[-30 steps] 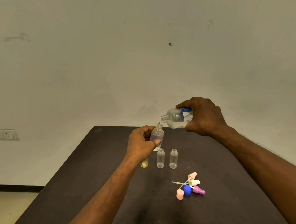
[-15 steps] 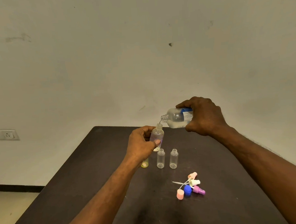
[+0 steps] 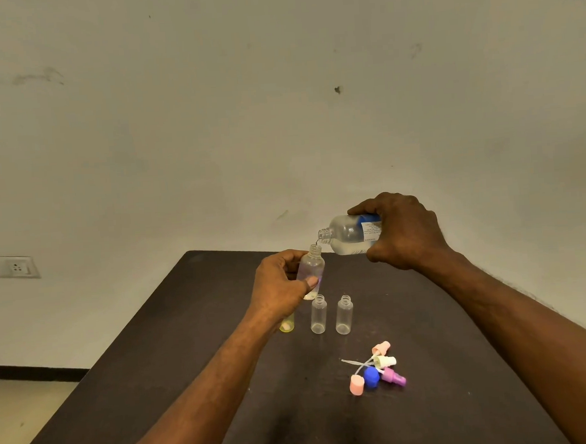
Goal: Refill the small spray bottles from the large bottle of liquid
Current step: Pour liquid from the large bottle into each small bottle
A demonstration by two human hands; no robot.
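Nearest me, at about five o'clock on the table [image 3: 130, 386], lies a heap of sprayer caps [image 3: 376, 371]: pink, white, blue and purple, with thin dip tubes sticking out. Just beyond them, toward twelve, two clear bottles [image 3: 331, 315] stand upright and open-necked, close together but apart. At their nine o'clock a yellow bottle [image 3: 287, 326] peeks out from under my left wrist; most of it is covered.

Above those, my left hand [image 3: 282, 287] is wrapped around a small bottle [image 3: 311, 268], thumb across the front, neck tipped slightly toward one o'clock. Farther out, at two o'clock from it, my right hand [image 3: 403, 230] is closed around the big bottle [image 3: 349, 234], laid almost flat with its mouth just over the small neck. A thin thread appears to bridge the two mouths; I can't be sure it's liquid.

I judge the small bottle light, thin plastic that dents if squeezed, so hold it mid-body. The big one looks heavier and sloshy, possibly slick if wet; grip around the label.

Hard to read: the fill level in the small bottle, the label print, and the big bottle's base, buried in my palm.
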